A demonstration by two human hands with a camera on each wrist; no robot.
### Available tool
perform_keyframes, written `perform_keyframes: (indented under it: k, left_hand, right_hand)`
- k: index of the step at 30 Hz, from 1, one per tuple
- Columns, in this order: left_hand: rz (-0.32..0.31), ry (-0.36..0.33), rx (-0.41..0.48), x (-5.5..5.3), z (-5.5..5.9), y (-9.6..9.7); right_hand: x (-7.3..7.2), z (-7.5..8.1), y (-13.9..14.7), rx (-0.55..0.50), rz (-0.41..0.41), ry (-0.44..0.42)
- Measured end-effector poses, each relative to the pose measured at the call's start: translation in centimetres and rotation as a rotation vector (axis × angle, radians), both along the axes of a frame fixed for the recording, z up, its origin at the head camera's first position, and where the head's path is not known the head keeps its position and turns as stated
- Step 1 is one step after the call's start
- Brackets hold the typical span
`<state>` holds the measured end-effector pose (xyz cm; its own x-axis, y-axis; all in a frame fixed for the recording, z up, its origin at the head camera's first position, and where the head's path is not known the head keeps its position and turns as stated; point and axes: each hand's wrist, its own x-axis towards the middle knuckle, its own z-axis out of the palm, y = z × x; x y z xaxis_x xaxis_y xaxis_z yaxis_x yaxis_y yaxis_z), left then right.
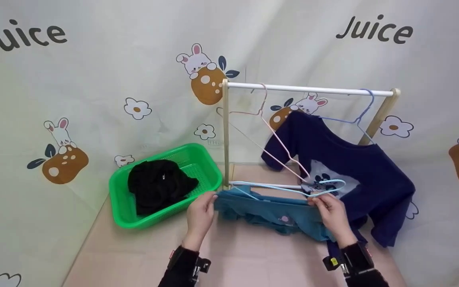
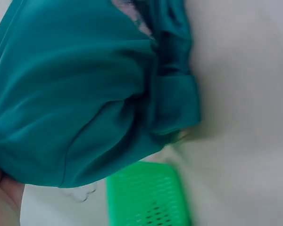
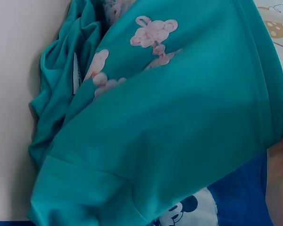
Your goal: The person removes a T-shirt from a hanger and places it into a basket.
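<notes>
A teal shirt with pink printed figures is stretched sideways between both hands, above the table. My left hand pinches its left upper edge between thumb and fingers. At the other end, my right hand pinches the opposite edge, close to the hook of a light blue hanger. Part of that hanger lies behind or inside the shirt's upper edge; how far it goes in is hidden. In the right wrist view, the teal cloth hangs in front of the fingers, with a loosely bunched part beyond it.
A white rack rail carries a pink hanger and a blue hanger with a navy shirt. To the left stands a green basket with black clothing inside. A printed curtain hangs behind.
</notes>
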<state>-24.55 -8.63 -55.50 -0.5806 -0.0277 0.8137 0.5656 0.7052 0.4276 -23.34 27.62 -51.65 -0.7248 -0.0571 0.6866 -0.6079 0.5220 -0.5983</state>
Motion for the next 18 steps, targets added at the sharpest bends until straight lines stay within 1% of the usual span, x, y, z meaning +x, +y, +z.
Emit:
perform_keyframes:
  k: [2,5,8,11,12,14,18]
  left_hand:
    - [0.02,0.029,0.001,-0.1,0.6,-0.3]
    - [0.013,0.062,-0.031,-0.3,1.0,-0.5]
    - [-0.016,0.073,-0.074,-0.3,0.7,-0.3]
    - [-0.034,0.059,-0.099,-0.2,0.3,0.1]
    - [-0.04,0.051,-0.106,-0.2,0.2,0.3]
    - [-0.053,0.032,-0.122,-0.1,-0.1,0.6]
    - [-0.081,-0.001,-0.165,0.0,-0.4,1.4]
  right_hand:
    - [0.5,0.8,-0.7,-0.012,0.02,0.004]
    - [0.8,1.2,-1.4,-0.047,0.032,-0.001]
    - [0.9,1.3,-2.0,-0.071,0.021,0.001]
    - [0.7,1.1,-2.5,-0.098,0.019,-0.013]
    - [0.6,1.1,-2.6,-0.117,0.03,-0.018]
    - [0.1,0.8,-2.8,-0.184,0.051,-0.054]
    - [-1.0,0.6,-3.0,-0.424,0.113,-0.156]
